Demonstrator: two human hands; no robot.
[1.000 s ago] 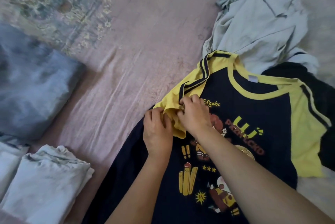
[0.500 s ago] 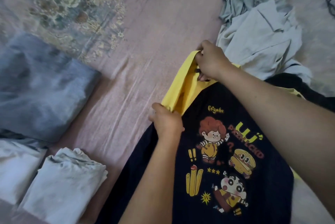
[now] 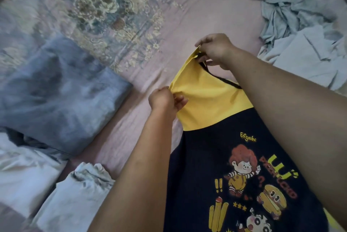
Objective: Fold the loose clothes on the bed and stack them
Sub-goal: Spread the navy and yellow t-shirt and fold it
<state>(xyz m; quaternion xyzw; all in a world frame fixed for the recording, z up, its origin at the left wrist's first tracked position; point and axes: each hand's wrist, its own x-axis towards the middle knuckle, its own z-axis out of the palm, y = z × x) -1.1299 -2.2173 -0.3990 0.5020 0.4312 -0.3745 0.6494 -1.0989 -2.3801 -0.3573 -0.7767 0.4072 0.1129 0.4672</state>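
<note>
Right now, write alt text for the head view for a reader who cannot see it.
Two bare hands stretch the yellow sleeve of a navy cartoon-print T-shirt over a pink floral bedsheet, left hand pinching the near edge, right hand the far corner. Folded pale clothes lie left; crumpled grey clothes wait at upper right.

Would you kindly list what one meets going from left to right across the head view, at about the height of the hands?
Folded blue-grey garment → left hand pinching the yellow sleeve → right hand gripping the sleeve's far end → crumpled pale grey clothes.
</note>
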